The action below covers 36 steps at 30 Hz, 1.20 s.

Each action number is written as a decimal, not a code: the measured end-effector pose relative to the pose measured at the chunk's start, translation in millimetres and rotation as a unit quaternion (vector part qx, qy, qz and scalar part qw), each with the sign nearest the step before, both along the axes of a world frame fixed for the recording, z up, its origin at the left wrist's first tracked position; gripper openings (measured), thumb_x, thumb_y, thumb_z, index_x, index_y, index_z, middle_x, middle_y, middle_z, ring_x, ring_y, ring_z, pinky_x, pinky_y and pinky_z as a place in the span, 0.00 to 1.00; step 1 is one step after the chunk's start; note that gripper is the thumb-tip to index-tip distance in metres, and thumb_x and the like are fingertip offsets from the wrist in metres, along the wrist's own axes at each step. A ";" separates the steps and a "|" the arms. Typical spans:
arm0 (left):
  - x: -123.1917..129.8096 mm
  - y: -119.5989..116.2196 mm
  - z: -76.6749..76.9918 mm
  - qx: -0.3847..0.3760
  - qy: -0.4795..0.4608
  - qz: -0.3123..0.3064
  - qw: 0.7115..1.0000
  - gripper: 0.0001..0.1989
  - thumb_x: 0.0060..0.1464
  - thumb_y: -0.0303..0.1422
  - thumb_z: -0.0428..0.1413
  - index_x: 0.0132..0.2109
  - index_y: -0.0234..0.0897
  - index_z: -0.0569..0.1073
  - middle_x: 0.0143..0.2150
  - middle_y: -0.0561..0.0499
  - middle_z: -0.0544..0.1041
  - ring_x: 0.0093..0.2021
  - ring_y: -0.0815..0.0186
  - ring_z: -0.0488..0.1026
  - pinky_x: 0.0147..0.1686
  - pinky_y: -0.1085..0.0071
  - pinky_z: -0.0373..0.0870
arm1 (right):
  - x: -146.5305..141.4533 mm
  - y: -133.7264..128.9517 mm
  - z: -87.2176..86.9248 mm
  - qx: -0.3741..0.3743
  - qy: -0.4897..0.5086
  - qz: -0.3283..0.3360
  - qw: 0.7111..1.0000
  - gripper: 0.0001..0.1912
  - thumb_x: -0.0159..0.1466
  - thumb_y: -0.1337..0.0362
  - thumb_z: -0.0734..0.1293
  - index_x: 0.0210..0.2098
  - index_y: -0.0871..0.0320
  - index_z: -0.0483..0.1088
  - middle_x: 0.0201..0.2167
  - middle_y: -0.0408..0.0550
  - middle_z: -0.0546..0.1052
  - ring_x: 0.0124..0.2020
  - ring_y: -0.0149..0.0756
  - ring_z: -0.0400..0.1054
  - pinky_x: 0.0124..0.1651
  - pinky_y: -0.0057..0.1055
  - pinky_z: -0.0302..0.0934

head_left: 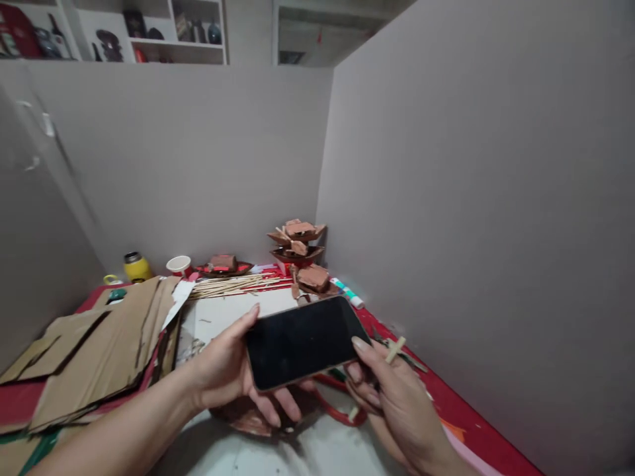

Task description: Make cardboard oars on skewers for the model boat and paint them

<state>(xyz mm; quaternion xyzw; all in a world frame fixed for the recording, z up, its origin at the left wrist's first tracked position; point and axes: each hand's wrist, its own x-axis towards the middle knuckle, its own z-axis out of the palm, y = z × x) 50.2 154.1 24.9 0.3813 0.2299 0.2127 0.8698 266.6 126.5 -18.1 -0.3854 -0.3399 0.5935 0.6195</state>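
A smartphone (307, 344) with a dark screen lies sideways between my two hands, tilted up toward the camera. My left hand (228, 357) grips its left end, thumb on the edge and fingers underneath. At the other end, my right hand (391, 396) pinches the lower right corner with the thumb. A pale stick (395, 350) shows behind the right hand; whether the fingers hold it is hidden. Below the phone sit a brown boat-like piece (248, 420), partly covered by the left fingers, and a red loop-shaped handle (340, 415).
Brown model boats (297, 248) are stacked in the far corner. Thin wooden sticks (233, 285) lie before another boat (223, 264). Cardboard sheets (109, 344) cover the left side, near a yellow bottle (137, 267) and paper cup (179, 266). A grey partition (446, 198) borders the right.
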 end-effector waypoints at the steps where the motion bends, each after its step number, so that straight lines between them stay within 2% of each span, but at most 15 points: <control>1: -0.8 3.3 -3.5 -0.021 -0.001 -0.041 0.999 0.47 0.53 0.63 0.33 0.52 0.25 0.74 0.39 0.34 0.79 0.31 0.53 0.79 0.26 0.64 0.73 | 0.7 0.3 -2.2 -0.006 -0.008 0.006 1.000 0.24 0.50 0.48 0.75 0.22 0.60 0.62 0.14 0.36 0.65 0.13 0.17 0.45 0.15 0.17 0.37; 3: -1.2 8.3 -11.0 -0.045 -0.012 -0.087 0.995 0.54 0.49 0.66 0.27 0.55 0.24 0.71 0.40 0.34 0.79 0.31 0.51 0.79 0.25 0.62 0.71 | 3.8 1.1 -7.2 -0.020 -0.026 0.013 0.999 0.24 0.51 0.48 0.75 0.21 0.59 0.62 0.13 0.35 0.63 0.13 0.18 0.45 0.16 0.18 0.41; 6: 0.6 9.0 -18.5 -0.056 -0.030 -0.112 0.992 0.57 0.47 0.67 0.24 0.58 0.24 0.69 0.41 0.33 0.78 0.32 0.50 0.78 0.25 0.60 0.70 | 9.6 3.4 -13.6 -0.020 -0.043 0.033 0.998 0.25 0.52 0.48 0.74 0.20 0.60 0.62 0.14 0.36 0.62 0.14 0.19 0.46 0.17 0.19 0.44; 10: 7.2 -1.7 -19.8 -0.063 -0.048 -0.132 0.988 0.46 0.57 0.59 0.27 0.59 0.27 0.68 0.42 0.36 0.77 0.33 0.51 0.77 0.29 0.57 0.69 | 10.4 4.5 -16.6 -0.013 -0.031 0.061 0.998 0.25 0.53 0.47 0.73 0.19 0.60 0.62 0.12 0.35 0.60 0.13 0.19 0.45 0.17 0.19 0.43; 12: 11.6 -8.4 -19.0 -0.056 -0.055 -0.122 0.989 0.40 0.60 0.54 0.30 0.60 0.28 0.67 0.42 0.38 0.77 0.33 0.52 0.77 0.34 0.53 0.69 | 6.5 2.7 -15.8 0.002 -0.006 0.063 0.998 0.24 0.53 0.47 0.73 0.21 0.60 0.64 0.13 0.35 0.61 0.13 0.18 0.45 0.17 0.19 0.43; 14: 16.7 -14.3 -18.8 -0.050 -0.067 -0.110 0.990 0.39 0.59 0.55 0.33 0.58 0.28 0.69 0.41 0.39 0.77 0.33 0.52 0.77 0.37 0.51 0.69 | 1.3 -0.2 -14.6 0.017 0.027 0.069 0.997 0.22 0.54 0.48 0.73 0.25 0.59 0.64 0.16 0.35 0.64 0.13 0.17 0.43 0.16 0.17 0.41; 15: 19.4 -16.9 -19.1 -0.050 -0.075 -0.102 0.991 0.40 0.58 0.56 0.34 0.56 0.28 0.71 0.41 0.38 0.77 0.32 0.52 0.77 0.38 0.51 0.69 | -1.4 -1.6 -14.1 0.028 0.046 0.075 0.996 0.21 0.55 0.48 0.73 0.26 0.58 0.64 0.15 0.33 0.62 0.13 0.17 0.43 0.16 0.17 0.41; 17: 25.1 -22.0 -20.1 -0.055 -0.093 -0.074 0.991 0.41 0.57 0.58 0.35 0.53 0.26 0.73 0.42 0.36 0.78 0.32 0.54 0.78 0.38 0.55 0.70 | -5.9 -3.9 -13.5 0.048 0.076 0.104 0.990 0.19 0.56 0.48 0.72 0.31 0.56 0.66 0.14 0.30 0.58 0.12 0.17 0.40 0.16 0.16 0.41; 19: 30.3 -27.6 -21.2 -0.054 -0.113 -0.031 0.992 0.40 0.59 0.55 0.36 0.52 0.24 0.74 0.42 0.33 0.79 0.32 0.56 0.78 0.37 0.61 0.70 | -8.7 -5.7 -13.4 0.072 0.098 0.124 0.985 0.16 0.57 0.49 0.72 0.35 0.54 0.67 0.16 0.30 0.60 0.13 0.16 0.39 0.15 0.15 0.39; 22: 35.7 -35.9 -22.1 -0.041 -0.134 0.013 0.990 0.37 0.62 0.50 0.36 0.52 0.22 0.75 0.39 0.30 0.80 0.33 0.55 0.79 0.35 0.63 0.70 | -10.5 -8.7 -13.1 0.091 0.114 0.138 0.980 0.14 0.59 0.51 0.71 0.37 0.52 0.68 0.18 0.31 0.61 0.13 0.16 0.39 0.14 0.13 0.38; 26: 37.2 -43.1 -21.7 -0.028 -0.126 0.025 0.991 0.35 0.62 0.49 0.37 0.50 0.22 0.76 0.39 0.29 0.79 0.33 0.53 0.78 0.37 0.61 0.70 | -12.0 -12.7 -12.6 0.093 0.133 0.151 0.975 0.13 0.60 0.51 0.71 0.35 0.52 0.68 0.17 0.31 0.61 0.13 0.16 0.38 0.14 0.12 0.39; 30: 37.1 -46.3 -20.1 -0.009 -0.124 0.023 0.992 0.33 0.61 0.50 0.41 0.48 0.24 0.77 0.40 0.32 0.79 0.34 0.54 0.78 0.37 0.64 0.69 | -12.7 -14.0 -13.8 0.071 0.156 0.161 0.972 0.16 0.58 0.51 0.71 0.29 0.54 0.64 0.16 0.31 0.61 0.12 0.16 0.39 0.13 0.12 0.38; 36: 39.2 -48.9 -19.6 -0.019 -0.131 0.006 0.991 0.33 0.60 0.51 0.43 0.50 0.24 0.75 0.41 0.33 0.79 0.36 0.54 0.78 0.39 0.64 0.68 | -11.9 -12.9 -14.9 0.031 0.167 0.170 0.971 0.21 0.55 0.50 0.74 0.27 0.56 0.61 0.15 0.30 0.61 0.12 0.15 0.38 0.13 0.13 0.37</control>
